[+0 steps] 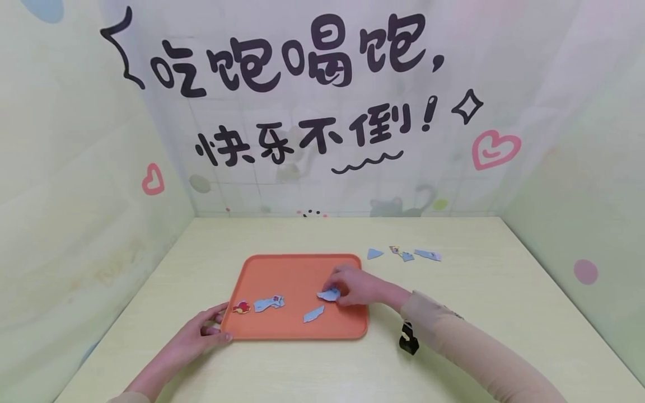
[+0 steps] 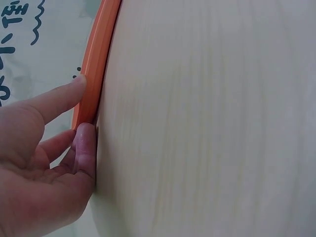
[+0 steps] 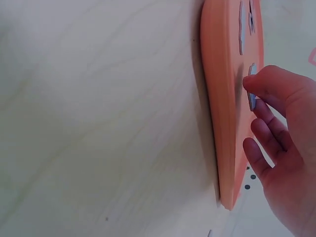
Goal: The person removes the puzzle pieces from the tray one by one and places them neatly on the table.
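Over the right half of an orange tray (image 1: 297,338), my right hand (image 1: 355,285) pinches a flat, irregular light blue piece (image 1: 328,295) between thumb and fingers. The right wrist view shows this piece (image 3: 252,89) edge-on, close to the tray's surface. Just in front of it lies another light blue piece (image 1: 313,314). Farther left on the tray are a larger blue piece (image 1: 269,304) with a small printed figure and a red piece (image 1: 242,307) with a pale edge. My left hand (image 1: 204,330) holds the tray's front left corner, thumb and fingers against its rim (image 2: 94,74).
Beyond the tray's right back corner, several loose pieces lie on the pale wooden table: a blue triangle (image 1: 374,253), small patterned bits (image 1: 407,256) and a longer blue strip (image 1: 428,255). A black object (image 1: 409,338) is beside the right sleeve. Printed cloth walls (image 1: 312,190) enclose the table's back and sides.
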Demonstrator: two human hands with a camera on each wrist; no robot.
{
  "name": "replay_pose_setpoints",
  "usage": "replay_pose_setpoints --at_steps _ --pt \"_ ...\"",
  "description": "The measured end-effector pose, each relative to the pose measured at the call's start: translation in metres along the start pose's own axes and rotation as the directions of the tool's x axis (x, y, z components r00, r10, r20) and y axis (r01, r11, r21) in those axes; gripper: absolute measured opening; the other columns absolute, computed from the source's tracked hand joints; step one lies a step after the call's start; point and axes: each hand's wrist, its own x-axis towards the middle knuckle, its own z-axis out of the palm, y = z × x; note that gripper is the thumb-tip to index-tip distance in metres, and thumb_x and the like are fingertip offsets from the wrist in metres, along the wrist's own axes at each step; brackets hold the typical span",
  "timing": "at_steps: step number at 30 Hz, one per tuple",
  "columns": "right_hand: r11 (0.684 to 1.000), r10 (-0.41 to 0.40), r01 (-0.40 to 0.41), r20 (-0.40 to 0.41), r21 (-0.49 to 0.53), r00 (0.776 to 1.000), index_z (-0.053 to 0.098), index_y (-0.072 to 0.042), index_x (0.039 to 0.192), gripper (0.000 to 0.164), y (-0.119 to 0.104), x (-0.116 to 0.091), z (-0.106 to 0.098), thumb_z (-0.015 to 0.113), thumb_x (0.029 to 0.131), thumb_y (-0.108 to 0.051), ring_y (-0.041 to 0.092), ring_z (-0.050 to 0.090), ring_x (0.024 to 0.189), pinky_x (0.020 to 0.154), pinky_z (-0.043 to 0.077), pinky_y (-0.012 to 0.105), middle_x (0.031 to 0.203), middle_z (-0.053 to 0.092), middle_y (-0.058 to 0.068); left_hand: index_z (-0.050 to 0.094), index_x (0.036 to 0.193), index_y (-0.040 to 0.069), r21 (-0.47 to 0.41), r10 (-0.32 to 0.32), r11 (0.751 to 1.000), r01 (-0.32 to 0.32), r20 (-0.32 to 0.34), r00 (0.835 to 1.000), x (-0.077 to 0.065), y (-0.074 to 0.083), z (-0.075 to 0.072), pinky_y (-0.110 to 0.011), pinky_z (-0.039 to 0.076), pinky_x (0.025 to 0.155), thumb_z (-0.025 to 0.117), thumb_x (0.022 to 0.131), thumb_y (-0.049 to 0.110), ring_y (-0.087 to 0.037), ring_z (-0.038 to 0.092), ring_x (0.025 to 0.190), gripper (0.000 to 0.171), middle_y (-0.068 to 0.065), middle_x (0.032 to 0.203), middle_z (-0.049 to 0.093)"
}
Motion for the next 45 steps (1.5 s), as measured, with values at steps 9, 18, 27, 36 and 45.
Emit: replay_pose_setpoints --at_steps 9,18,27,36,45 --pt "1.0 0.005 -0.003 -0.073 0.025 0.997 0.071 -0.021 0.114 0.033 0.009 -0.003 -0.016 0.072 0.082 -0.011 0.016 0.049 0.109 0.091 0.044 0.033 0.116 0.063 -0.003 0.035 0.153 0.009 -0.008 0.006 1.0 -0.006 0.003 1.0 0.001 0.0 0.0 -0.025 0.047 0.076 0.078 0.085 0.028 -0.017 0.057 0.101 0.082 -0.013 0.131 0.05" --pt "0.998 0.02 -0.008 -0.213 0.055 0.977 0.072 -0.018 0.113 0.035 0.031 -0.021 -0.044 0.074 0.08 -0.007 0.021 0.052 0.102 0.084 0.045 0.033 0.109 0.063 0.002 0.037 0.152 0.011 -0.017 0.003 1.0 -0.003 0.001 1.0 0.0 0.002 0.0 -0.026 0.047 0.077 0.079 0.084 0.028 -0.017 0.057 0.1 0.083 -0.012 0.13 0.05" --pt "0.998 0.052 -0.032 -0.364 0.06 0.93 0.073 -0.014 0.114 0.034 0.067 -0.055 -0.078 0.073 0.081 -0.006 0.029 0.055 0.101 0.082 0.049 0.042 0.108 0.067 0.006 0.036 0.152 0.008 -0.016 0.011 1.0 -0.011 0.002 1.0 -0.001 0.001 0.0 -0.025 0.048 0.077 0.079 0.084 0.026 -0.017 0.058 0.1 0.082 -0.013 0.13 0.051" --pt "0.987 0.161 -0.145 -0.446 0.07 0.881 0.07 -0.005 0.118 0.036 0.107 -0.091 -0.102 0.074 0.083 -0.003 0.032 0.057 0.099 0.084 0.05 0.047 0.111 0.067 0.013 0.036 0.153 0.009 -0.017 0.013 1.0 -0.013 0.001 1.0 -0.001 0.002 0.0 -0.025 0.048 0.077 0.078 0.084 0.025 -0.017 0.058 0.1 0.082 -0.013 0.131 0.05" --pt "0.965 0.255 -0.25 -0.499 0.078 0.829 0.068 -0.002 0.119 0.034 0.145 -0.123 -0.113 0.072 0.085 -0.002 0.034 0.057 0.101 0.084 0.049 0.051 0.113 0.066 0.018 0.036 0.153 0.011 -0.013 -0.005 1.0 0.005 0.0 1.0 0.0 0.002 0.001 -0.025 0.048 0.076 0.079 0.083 0.027 -0.017 0.058 0.1 0.083 -0.012 0.13 0.051"
